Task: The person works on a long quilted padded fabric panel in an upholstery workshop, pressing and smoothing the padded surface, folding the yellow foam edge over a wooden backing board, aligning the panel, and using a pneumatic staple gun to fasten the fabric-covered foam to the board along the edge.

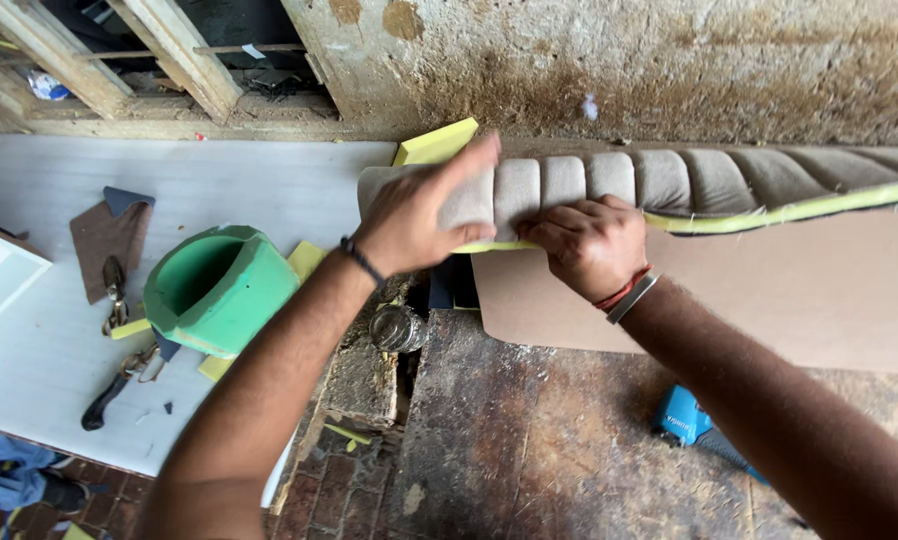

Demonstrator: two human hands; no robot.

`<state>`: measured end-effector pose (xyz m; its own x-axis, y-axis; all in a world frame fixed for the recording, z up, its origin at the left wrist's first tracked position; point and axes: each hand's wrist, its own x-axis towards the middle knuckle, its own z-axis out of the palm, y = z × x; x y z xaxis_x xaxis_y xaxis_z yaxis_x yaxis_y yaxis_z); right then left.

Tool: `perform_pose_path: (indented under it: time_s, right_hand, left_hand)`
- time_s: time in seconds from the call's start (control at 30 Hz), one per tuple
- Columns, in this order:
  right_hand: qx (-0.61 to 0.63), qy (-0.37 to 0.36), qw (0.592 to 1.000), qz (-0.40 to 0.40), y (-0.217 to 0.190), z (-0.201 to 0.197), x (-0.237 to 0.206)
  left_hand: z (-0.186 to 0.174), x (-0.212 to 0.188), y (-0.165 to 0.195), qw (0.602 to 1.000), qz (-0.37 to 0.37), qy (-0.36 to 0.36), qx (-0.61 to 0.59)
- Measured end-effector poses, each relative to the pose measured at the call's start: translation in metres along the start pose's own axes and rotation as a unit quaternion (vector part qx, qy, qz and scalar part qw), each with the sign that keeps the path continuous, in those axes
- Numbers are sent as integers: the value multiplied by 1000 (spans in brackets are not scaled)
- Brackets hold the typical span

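Fingers of the left hand lie spread flat on the ribbed grey cushion; the right hand pinches its lower edge just beside them. A green foam block sits well left.

A rough plaster wall runs across the top of the frame, stained brown and patchy, with a small white fleck near its middle. At upper left, pale wooden beams slant across a dark opening with clutter inside. Below it, a white board fills the left side, its surface pale and evenly lit. At lower centre, the floor is dark, worn and scuffed, with red bricks showing at the bottom edge beside a crumbling block. A plain brown sheet covers the right middle. Light is soft daylight, without hard shadows.
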<state>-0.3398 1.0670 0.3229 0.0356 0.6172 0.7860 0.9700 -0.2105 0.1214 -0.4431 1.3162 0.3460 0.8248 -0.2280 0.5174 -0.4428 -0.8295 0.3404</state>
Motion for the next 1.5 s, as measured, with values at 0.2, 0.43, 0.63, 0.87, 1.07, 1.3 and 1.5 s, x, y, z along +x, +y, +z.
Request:
perform_pose_path:
  time_s: [0.2,0.43,0.63,0.87,1.07,1.3,1.5]
  right_hand:
    - [-37,-1,999,12,6,-8,-6]
    - [-20,-41,998,44,-28,-34,-90]
    - [32,-526,665,530,-19,-95,-283]
    - [-67,-535,757,370,-9,-77,-429]
    - [70,-591,630,499,-5,-51,-419]
    - [209,-441,733,473,-44,-60,-269]
    - [171,-289,923,188,-57,-67,-120]
  left_hand:
    - [10,48,3,954,-194,-212,83]
    - [18,30,0,929,-250,-229,147]
    - [16,27,-3,930,-237,-229,161]
    - [4,43,15,933,-248,-241,102]
    - [0,48,29,931,-249,-247,98]
    - [2,45,10,937,-221,-249,101]
    - [9,45,-26,954,-174,-230,78]
